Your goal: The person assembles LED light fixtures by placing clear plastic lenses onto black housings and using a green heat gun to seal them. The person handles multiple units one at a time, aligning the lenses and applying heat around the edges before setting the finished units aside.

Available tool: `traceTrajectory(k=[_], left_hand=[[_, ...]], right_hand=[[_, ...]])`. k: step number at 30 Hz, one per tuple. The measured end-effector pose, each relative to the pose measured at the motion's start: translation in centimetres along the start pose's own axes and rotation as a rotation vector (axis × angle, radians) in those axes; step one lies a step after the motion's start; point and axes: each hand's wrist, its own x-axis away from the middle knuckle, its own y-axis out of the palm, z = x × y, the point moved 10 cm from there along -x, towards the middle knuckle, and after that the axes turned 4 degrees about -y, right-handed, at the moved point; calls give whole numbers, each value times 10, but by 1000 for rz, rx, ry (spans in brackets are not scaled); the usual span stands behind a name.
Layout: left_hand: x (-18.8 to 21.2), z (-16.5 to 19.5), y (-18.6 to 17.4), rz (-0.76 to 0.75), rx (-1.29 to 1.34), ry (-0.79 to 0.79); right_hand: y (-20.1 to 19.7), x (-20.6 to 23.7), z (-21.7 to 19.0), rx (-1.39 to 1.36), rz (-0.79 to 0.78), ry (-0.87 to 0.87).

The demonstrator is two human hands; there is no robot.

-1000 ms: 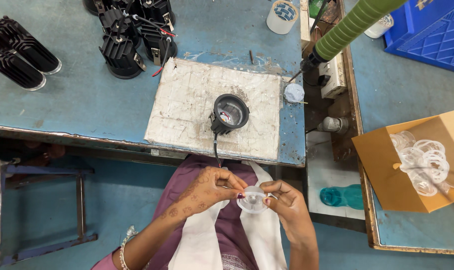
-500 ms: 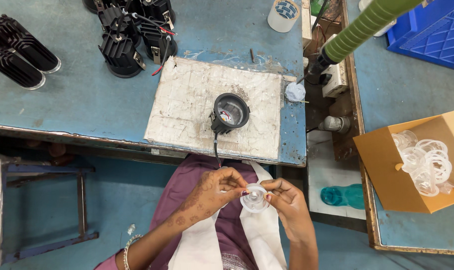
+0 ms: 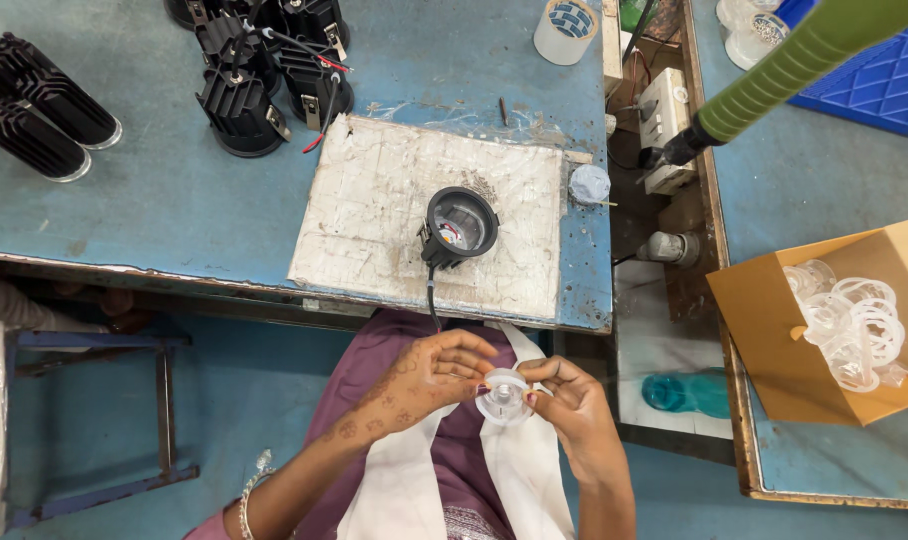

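Clear plastic ring between both hands

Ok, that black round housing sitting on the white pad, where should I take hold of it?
Grip the black housing across its round outer rim, coming straight down from above. It sits with its open face up on the white pad, so the rim is exposed all round. Avoid the near side: its black cable runs off there towards the lap. Both hands hold the clear lens.

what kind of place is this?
Likely a small light-fitting assembly workshop: black finned housings stacked on a worn blue workbench, one housing on a work pad, and a cardboard box of clear plastic rings. Both hands hold a clear lens.
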Motion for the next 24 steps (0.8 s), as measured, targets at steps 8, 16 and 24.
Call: traceTrajectory(k=[8,16,24], left_hand=[[2,1,2,50,-137,-10],[8,10,8,5,-338,57],[8,13,-11,135,-222,-19]], right_hand=[[13,1,-8,51,-44,12],[24,0,-10,92,-131,47],[23,-6,-9,129,-64,53]])
